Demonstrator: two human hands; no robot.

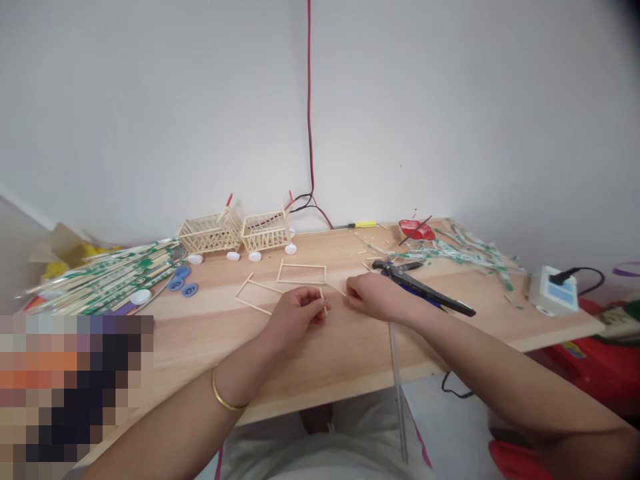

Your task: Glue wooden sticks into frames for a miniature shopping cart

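My left hand is closed in a pinch on a short wooden stick, held nearly upright above the table. To its right, my right hand is closed, and a thin pale stick juts from its fingers toward the left hand. Just behind both hands lies a small rectangular stick frame. Another stick frame, partly hidden by the left hand, lies to the left. A long translucent rod runs from under the right hand past the table's front edge.
Two stick-built carts with white wheels stand at the back left. Wrapped sticks and blue wheels lie left. Right are a long-handled black tool, a red dish, torn wrappers and a white power socket.
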